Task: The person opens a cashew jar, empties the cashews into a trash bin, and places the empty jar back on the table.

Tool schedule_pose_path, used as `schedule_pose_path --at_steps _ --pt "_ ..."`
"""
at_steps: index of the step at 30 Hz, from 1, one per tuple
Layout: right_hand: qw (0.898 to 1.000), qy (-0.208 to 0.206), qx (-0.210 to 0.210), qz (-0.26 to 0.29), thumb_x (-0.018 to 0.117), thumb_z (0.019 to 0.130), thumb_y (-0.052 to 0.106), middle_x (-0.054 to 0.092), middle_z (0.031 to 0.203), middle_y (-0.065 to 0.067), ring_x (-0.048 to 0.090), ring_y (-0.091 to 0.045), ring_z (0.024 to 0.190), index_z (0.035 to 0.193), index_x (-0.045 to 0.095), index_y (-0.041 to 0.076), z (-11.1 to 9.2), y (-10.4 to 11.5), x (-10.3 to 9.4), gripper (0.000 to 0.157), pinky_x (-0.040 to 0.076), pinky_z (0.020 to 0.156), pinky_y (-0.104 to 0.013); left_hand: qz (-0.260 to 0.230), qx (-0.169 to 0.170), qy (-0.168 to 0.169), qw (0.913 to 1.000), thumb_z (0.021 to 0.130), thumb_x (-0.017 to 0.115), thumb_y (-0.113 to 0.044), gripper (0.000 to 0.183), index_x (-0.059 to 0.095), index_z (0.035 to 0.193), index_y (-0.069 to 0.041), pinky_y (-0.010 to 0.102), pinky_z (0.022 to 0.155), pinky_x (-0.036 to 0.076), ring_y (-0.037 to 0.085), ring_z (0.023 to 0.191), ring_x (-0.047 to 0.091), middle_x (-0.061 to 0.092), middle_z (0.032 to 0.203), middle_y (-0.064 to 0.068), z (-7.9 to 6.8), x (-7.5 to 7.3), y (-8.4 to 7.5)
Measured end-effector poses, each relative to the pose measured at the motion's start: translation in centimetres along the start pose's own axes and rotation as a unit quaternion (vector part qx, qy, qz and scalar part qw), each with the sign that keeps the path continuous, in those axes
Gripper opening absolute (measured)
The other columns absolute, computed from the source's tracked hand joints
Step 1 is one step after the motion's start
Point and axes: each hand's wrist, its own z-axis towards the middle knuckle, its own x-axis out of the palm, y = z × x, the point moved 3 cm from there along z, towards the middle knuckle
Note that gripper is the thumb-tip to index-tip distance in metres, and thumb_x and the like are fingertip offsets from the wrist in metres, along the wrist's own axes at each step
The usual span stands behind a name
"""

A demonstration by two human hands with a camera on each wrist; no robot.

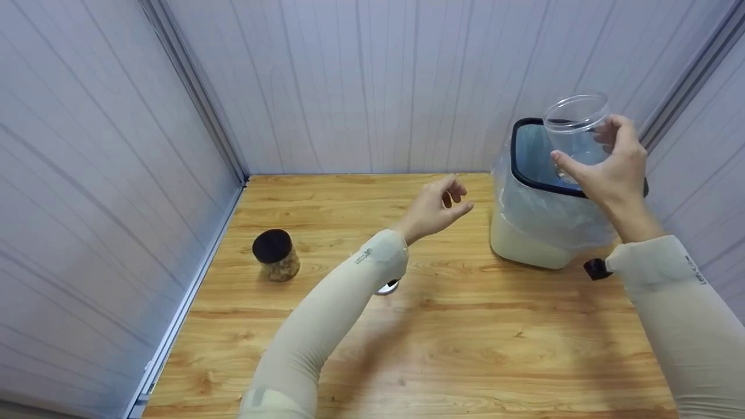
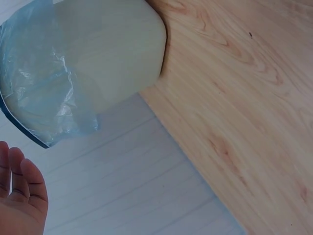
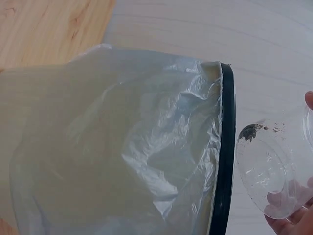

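My right hand (image 1: 618, 169) holds a clear plastic cup (image 1: 573, 139) between thumb and fingers, above the mouth of a pale trash bin (image 1: 527, 235). In the right wrist view, dark wet residue (image 3: 250, 131) clings inside the cup (image 3: 266, 166) near its base. A thin clear liner bag (image 1: 573, 215) folds over the bin's black rim (image 1: 550, 185) and hangs down outside. Left of the bin, my left hand (image 1: 433, 206) hovers over the table with loosely bent fingers and nothing in it. Part of that hand (image 2: 22, 196) also shows in the left wrist view.
A clear jar (image 1: 282, 266) with a black lid and pale chunky contents stands on the wooden table (image 1: 477, 349) at the left. A small white-edged round item (image 1: 386, 288) is mostly hidden beneath my left forearm. Pale panels (image 1: 372, 87) enclose the table's back and sides.
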Motion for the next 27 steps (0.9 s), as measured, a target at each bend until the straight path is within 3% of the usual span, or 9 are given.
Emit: schedule_pose_path --at_steps 8,17,21,27 --pt "1.0 -0.002 0.014 0.005 0.094 0.083 0.019 0.058 0.127 0.0 0.055 -0.009 0.119 0.143 0.053 0.005 -0.4 0.5 0.7 0.074 0.047 0.106 -0.021 -0.006 -0.004 -0.002 1.0 0.104 0.074 -0.016 0.022 0.067 0.116 0.001 0.019 0.08 0.048 0.015 0.09 0.058 0.07 0.111 0.023 -1.2 -0.6 0.8" --pt "0.999 0.0 -0.013 0.034 0.096 0.081 0.022 0.051 0.113 0.019 0.051 0.003 0.11 0.134 0.056 0.011 -0.7 0.9 1.2 0.067 0.045 0.098 -0.017 -0.01 -0.012 -0.004 0.9999 0.103 0.074 -0.016 0.02 0.068 0.114 0.0 0.023 0.079 0.049 0.015 0.088 0.057 0.069 0.106 0.018 -2.4 -1.2 1.4" --pt "0.999 0.001 -0.016 0.043 0.096 0.081 0.022 0.053 0.114 0.017 0.052 0.001 0.11 0.135 0.056 0.01 -0.9 1.1 1.2 0.068 0.046 0.098 -0.017 -0.011 -0.01 -0.002 0.9999 0.104 0.074 -0.015 0.021 0.068 0.115 0.001 0.024 0.08 0.048 0.015 0.089 0.056 0.07 0.11 0.026 -2.8 -1.5 1.7" --pt "0.998 0.011 -0.019 0.06 0.095 0.081 0.019 0.055 0.119 0.013 0.054 -0.001 0.11 0.139 0.054 0.005 -1.2 1.5 1.7 0.073 0.047 0.099 -0.017 -0.004 -0.005 -0.01 0.9999 0.103 0.075 -0.016 0.021 0.068 0.113 0.001 0.023 0.08 0.051 0.017 0.09 0.06 0.071 0.107 0.021 -3.4 -2.0 2.1"
